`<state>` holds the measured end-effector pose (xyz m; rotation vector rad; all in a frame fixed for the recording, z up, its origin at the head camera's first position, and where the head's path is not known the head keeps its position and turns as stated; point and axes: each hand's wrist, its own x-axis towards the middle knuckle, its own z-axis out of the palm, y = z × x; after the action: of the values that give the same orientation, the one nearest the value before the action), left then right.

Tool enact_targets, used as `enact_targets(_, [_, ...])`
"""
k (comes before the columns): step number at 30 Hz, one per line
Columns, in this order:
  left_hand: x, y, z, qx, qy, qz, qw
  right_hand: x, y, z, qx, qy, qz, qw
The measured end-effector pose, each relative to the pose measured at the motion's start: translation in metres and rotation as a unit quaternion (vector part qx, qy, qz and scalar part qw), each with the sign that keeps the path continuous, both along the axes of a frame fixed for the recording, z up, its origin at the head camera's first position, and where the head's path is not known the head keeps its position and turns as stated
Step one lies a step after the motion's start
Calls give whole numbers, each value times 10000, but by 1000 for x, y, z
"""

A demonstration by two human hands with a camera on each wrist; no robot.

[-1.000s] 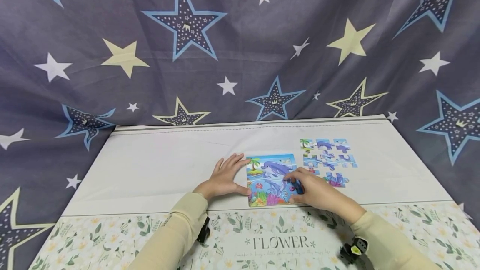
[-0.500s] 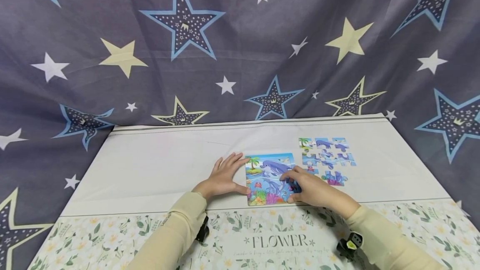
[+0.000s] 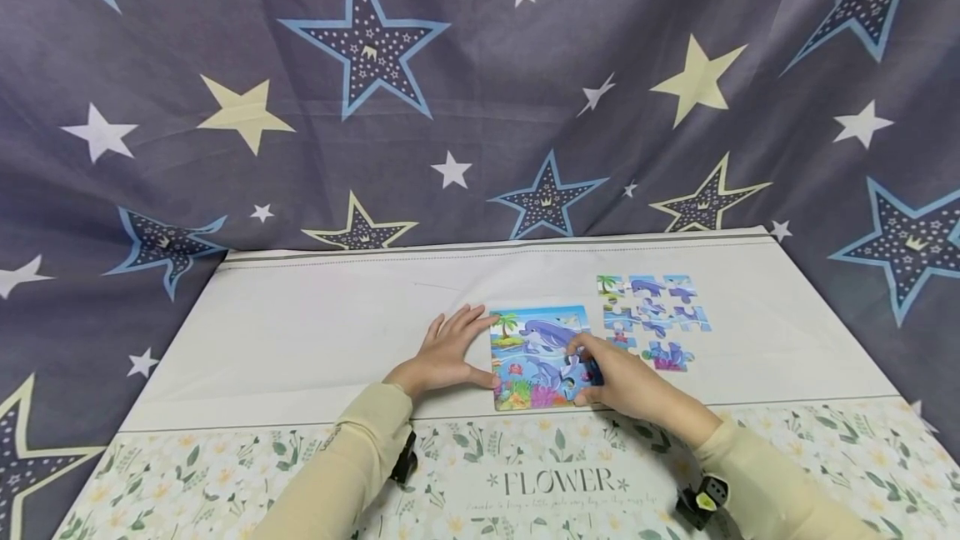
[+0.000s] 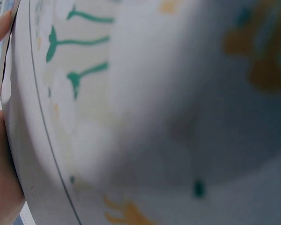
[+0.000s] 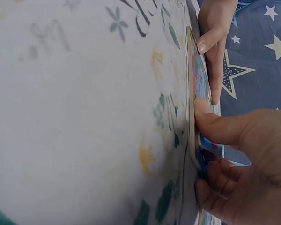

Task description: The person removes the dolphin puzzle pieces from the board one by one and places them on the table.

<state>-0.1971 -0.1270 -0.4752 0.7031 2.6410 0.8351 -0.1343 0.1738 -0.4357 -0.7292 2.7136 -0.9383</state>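
A square dolphin puzzle board (image 3: 536, 319) lies flat on the white part of the cloth. My left hand (image 3: 444, 357) is spread along its left edge, thumb and fingertips touching the border. At the lower right of the board, my right hand (image 3: 633, 380) pinches a puzzle piece (image 5: 210, 146) between thumb and fingers; the piece is tilted up and mostly hidden by the hand. In the right wrist view the thumb sits over the board's near edge. The left wrist view catches only part of the left hand (image 4: 2, 164) at its side.
Right of the board, several loose puzzle pieces (image 3: 652, 288) lie in rough rows with gaps. A floral cloth panel (image 3: 247, 473) lettered "FLOWER" covers the near side. Behind the table hangs a dark curtain (image 3: 480, 115) printed with stars.
The right fingertips have shifted slightly up and right, and a piece under them now looks tilted out of the picture. The left hand and loose pieces stay as they were.
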Motion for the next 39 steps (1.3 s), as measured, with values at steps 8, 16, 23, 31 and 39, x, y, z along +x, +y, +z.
enact_targets(8, [0, 0, 0, 22, -13, 7, 10000, 0, 2, -4, -248, -107, -57, 9996])
enact_targets(16, [0, 0, -2, -10, 36, -10, 10000, 0, 5, -4, -541, -372, -62, 9978])
enact_targets(23, [0, 0, -2, -19, 33, -15, 10000, 2, 14, -2, -1039, -771, -387, 9908])
enact_targets(31, [0, 0, -2, -35, 72, -34, 10000, 4, 28, -1, -1165, -863, -797, 9862])
enact_targets(39, [1, 0, 1, -43, 16, -12, 10000, 6, 44, -2, -1199, -531, -1029, 9860])
